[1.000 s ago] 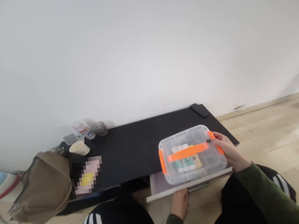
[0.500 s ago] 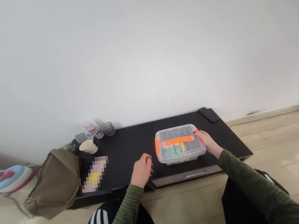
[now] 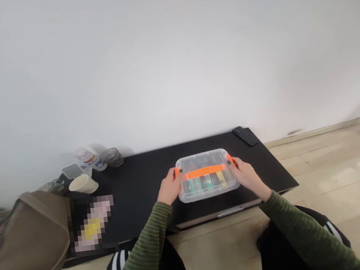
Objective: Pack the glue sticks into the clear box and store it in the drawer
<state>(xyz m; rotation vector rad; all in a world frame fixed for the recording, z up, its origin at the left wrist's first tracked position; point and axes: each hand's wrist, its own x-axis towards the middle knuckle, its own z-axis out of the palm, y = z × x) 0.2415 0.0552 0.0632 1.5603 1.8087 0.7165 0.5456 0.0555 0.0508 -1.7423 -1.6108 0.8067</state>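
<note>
A clear plastic storage box (image 3: pixel 203 160) with an orange handle (image 3: pixel 206 171) and orange side latches is at the right half of the black table. Green and yellow items show through its lid, which is on. My left hand (image 3: pixel 170 186) grips the box's left end, thumb on top at the latch. At the opposite end, my right hand (image 3: pixel 245 173) is closed round the right side, its thumb by the orange latch (image 3: pixel 231 160). The fingers under the box are hidden, and I cannot tell whether it rests on the table.
On the black table (image 3: pixel 139 175) stand a paper cup (image 3: pixel 83 184), a white bottle (image 3: pixel 90 159) and a glass bowl (image 3: pixel 112 157) at the left. A brown bag (image 3: pixel 32 240) lies at the left end. A dark keyboard (image 3: pixel 247 136) lies at the far right corner, by the wall.
My left hand has moved right and up to take hold of the box's left end. The right hand keeps its grip. The view has shifted, with the bag and cup now farther left.
</note>
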